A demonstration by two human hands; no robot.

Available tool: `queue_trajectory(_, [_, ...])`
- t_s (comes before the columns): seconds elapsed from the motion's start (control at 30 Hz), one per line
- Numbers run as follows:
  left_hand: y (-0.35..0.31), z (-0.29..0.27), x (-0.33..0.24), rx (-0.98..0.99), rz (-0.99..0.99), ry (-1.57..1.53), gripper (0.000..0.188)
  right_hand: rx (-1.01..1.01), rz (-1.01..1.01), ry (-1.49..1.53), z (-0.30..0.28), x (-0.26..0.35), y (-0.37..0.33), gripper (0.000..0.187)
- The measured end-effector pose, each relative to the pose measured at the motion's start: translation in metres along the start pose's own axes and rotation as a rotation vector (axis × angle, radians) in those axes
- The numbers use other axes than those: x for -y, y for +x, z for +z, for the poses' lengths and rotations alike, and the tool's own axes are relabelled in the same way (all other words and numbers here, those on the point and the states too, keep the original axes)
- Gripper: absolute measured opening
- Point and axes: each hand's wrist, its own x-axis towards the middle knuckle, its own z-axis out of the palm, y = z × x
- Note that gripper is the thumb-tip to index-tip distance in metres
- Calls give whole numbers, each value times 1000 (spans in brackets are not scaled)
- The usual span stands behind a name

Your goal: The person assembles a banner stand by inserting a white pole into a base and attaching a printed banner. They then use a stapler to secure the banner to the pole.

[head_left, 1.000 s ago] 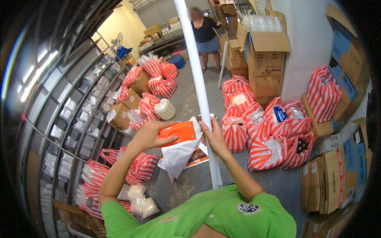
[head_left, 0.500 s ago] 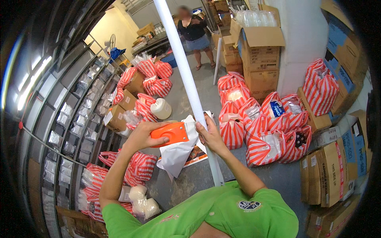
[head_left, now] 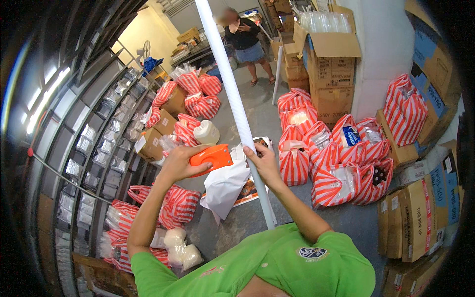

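Note:
My left hand [head_left: 179, 163] is closed around an orange flat plastic tool [head_left: 210, 158] with small metal rivets at its right end; its exact kind cannot be told. My right hand [head_left: 265, 168] grips a long white textured tube [head_left: 228, 81], which slants from the top of the view down to my chest. The tool is just left of the tube, apart from it. Below and beyond both hands are a crumpled white sheet [head_left: 222, 190] and a printed sheet with orange and black [head_left: 247, 192]; the hands partly cover them.
Red-and-white striped bags [head_left: 334, 183] stand on the floor at right, others [head_left: 179, 205] at left. Cardboard boxes [head_left: 418, 218] are stacked along the right. Shelves [head_left: 94, 163] with small packets line the left. A person [head_left: 244, 42] stands at the back near another white tube [head_left: 277, 74].
My left hand has risen slightly with the orange tool, whose right end now tilts upward. The right hand still grips the tube. The whole view has shifted a little.

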Motion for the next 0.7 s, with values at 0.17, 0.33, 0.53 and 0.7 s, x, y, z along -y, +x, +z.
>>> queue_trajectory(0.17, [2,6,1,3,-33,10,51,-172,49,239,6,10,0,39])
queue_trajectory(0.33, [12,11,3,4,-19,-20,51,-47,112,381,0,0,5,39])
queue_trajectory(0.53, [16,10,-3,67,-21,-28,53,-13,57,183,2,2,0,36])
queue_trajectory(0.7, [19,9,-7,60,6,-19,53,-88,-4,146,5,-2,-2,41])
